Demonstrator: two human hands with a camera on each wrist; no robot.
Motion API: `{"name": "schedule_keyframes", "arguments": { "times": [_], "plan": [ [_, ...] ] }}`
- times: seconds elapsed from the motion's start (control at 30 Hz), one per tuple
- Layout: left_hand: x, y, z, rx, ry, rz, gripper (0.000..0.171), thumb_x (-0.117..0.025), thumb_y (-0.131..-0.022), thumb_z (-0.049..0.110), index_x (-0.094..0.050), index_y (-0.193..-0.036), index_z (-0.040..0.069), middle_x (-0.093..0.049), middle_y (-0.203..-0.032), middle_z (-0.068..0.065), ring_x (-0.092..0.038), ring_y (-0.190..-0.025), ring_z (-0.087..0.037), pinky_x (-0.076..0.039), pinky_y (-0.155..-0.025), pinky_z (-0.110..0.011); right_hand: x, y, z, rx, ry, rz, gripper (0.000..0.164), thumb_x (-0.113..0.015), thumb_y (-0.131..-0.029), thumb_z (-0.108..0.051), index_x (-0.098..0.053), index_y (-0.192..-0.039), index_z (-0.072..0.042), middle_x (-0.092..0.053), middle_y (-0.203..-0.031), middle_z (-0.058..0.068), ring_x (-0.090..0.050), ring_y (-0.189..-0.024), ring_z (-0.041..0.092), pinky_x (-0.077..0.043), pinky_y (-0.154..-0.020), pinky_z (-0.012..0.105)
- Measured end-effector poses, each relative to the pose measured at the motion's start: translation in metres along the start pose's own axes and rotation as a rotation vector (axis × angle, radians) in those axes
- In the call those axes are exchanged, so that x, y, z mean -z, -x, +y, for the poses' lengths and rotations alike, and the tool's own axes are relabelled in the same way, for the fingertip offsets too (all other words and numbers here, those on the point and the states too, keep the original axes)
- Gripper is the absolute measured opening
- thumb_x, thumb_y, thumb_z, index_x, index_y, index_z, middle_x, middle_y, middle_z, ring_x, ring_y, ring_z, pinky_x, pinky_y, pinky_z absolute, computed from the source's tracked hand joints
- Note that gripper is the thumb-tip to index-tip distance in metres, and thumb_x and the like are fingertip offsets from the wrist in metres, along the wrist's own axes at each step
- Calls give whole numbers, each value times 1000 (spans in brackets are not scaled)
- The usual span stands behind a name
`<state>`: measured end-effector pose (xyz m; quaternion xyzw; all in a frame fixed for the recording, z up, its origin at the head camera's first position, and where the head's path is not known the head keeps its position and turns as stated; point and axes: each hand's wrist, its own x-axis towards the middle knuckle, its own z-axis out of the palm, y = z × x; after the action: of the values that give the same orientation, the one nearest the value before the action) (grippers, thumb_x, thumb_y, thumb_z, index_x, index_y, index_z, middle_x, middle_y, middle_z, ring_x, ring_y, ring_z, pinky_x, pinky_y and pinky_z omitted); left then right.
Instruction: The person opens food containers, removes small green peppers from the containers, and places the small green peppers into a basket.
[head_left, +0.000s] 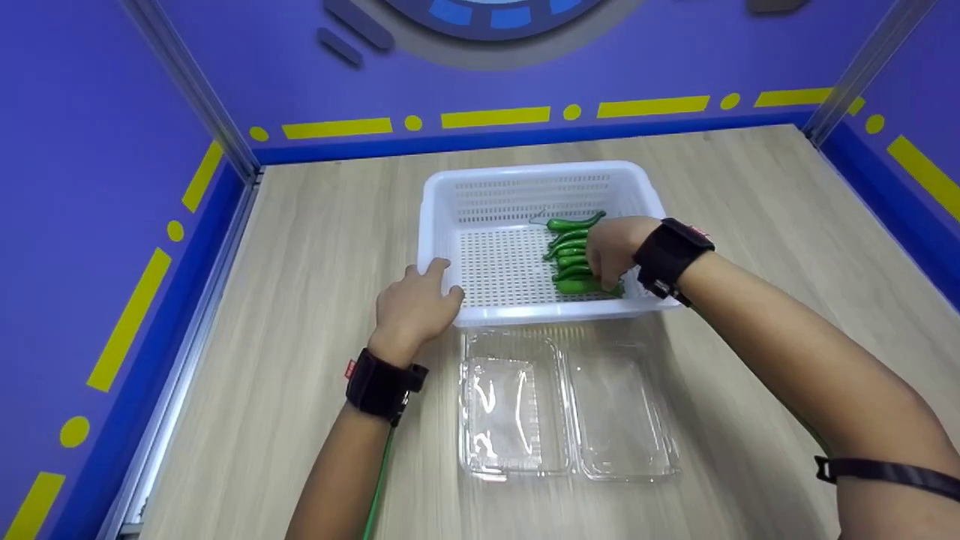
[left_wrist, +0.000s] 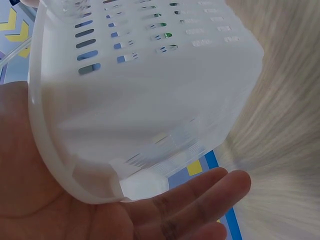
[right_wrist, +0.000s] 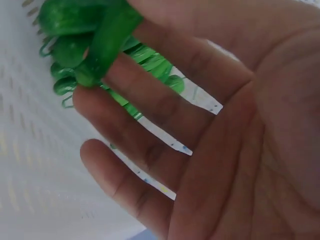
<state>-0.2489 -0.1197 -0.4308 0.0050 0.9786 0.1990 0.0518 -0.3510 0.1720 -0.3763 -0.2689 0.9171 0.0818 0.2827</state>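
A white perforated plastic basket (head_left: 495,310) stands on the table with several green chili peppers (head_left: 576,224) lying side by side in its right half. My left hand (head_left: 414,306) holds the basket's left rim near the front corner, the thumb over the rim and the fingers along the outer wall (left_wrist: 150,95). Inside the basket, my right hand (head_left: 616,244) is over the peppers. Its thumb and fingers pinch one green chili pepper (right_wrist: 107,42) in the right wrist view; other peppers lie behind the fingers, partly hidden.
A clear plastic clamshell container (head_left: 517,420) lies opened flat in front of the basket, its two halves side by side. The wooden table (head_left: 315,262) is bounded by blue panels (head_left: 480,82) at the back and sides.
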Motion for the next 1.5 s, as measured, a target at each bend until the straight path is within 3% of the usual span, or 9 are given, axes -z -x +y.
{"name": "schedule_keyframes", "arguments": {
  "times": [0.17,0.43,0.6,0.7,0.87,1.07,1.23,1.4,1.5],
  "plan": [
    [-1,-1,0,-4,1,6,58,-45,-99,44,-46,-152,21,-58,-137,-23,-66,-103,-43,-52,-84,-56,1,-5,1,-32,46,-40,9,-82,-72,-13,-74,-75,-13,-64,-77,-3,-55,-72,18,-44,-62,27],
    [-6,-1,3,-8,1,-10,60,-44,-99,46,-44,-153,20,-57,-139,-22,-66,-103,-41,-52,-84,-54,-7,-13,4,-27,95,-124,21,-87,-70,-14,-67,-68,-13,-58,-69,-3,-52,-67,16,-41,-58,27],
    [-7,-1,4,-9,-3,-13,59,-43,-99,46,-44,-153,21,-57,-139,-22,-66,-103,-41,-52,-84,-54,-11,-12,5,-36,80,-112,27,-88,-72,-17,-64,-64,-13,-58,-65,-4,-52,-64,15,-42,-56,26],
    [-6,-2,2,-9,-4,-15,60,-43,-99,47,-44,-153,22,-57,-139,-22,-66,-103,-42,-52,-84,-54,-12,-12,6,-55,35,-78,36,-89,-75,-28,-58,-60,-15,-54,-61,-6,-49,-60,13,-39,-54,26],
    [-7,-2,-4,-10,8,-19,59,-44,-99,46,-45,-153,23,-57,-138,-22,-66,-100,-41,-52,-82,-54,-12,-8,7,-45,-54,62,48,-78,-85,-42,-47,-58,-17,-41,-57,-7,-37,-54,11,-31,-53,27],
    [-9,-3,-15,9,16,-15,59,-43,-99,47,-45,-153,23,-58,-137,-21,-65,-103,-42,-52,-83,-55,-1,4,8,66,-128,305,30,-74,-91,-37,-66,-79,-11,-67,-80,3,-56,-69,19,-45,-65,34],
    [-12,-8,-22,2,21,6,61,-44,-99,50,-43,-154,24,-56,-138,-21,-65,-101,-41,-51,-82,-54,2,11,6,146,-191,453,28,-74,-91,-36,-70,-90,-9,-74,-95,8,-65,-84,23,-53,-81,43],
    [-22,-11,-27,-20,38,79,66,-44,-100,58,-39,-157,25,-34,-157,-22,-58,-119,-46,-50,-91,-59,-6,19,-4,167,-215,531,44,-73,-92,-43,-69,-114,-5,-71,-115,11,-64,-107,30,-50,-95,48],
    [-25,-11,-27,-59,62,170,69,-47,-100,59,-37,-158,24,-16,-167,-20,-40,-141,-48,-42,-104,-63,-12,23,-11,155,-206,593,59,-71,-92,-48,-62,-130,-4,-64,-129,15,-55,-124,35,-44,-105,52]
  ]
}}
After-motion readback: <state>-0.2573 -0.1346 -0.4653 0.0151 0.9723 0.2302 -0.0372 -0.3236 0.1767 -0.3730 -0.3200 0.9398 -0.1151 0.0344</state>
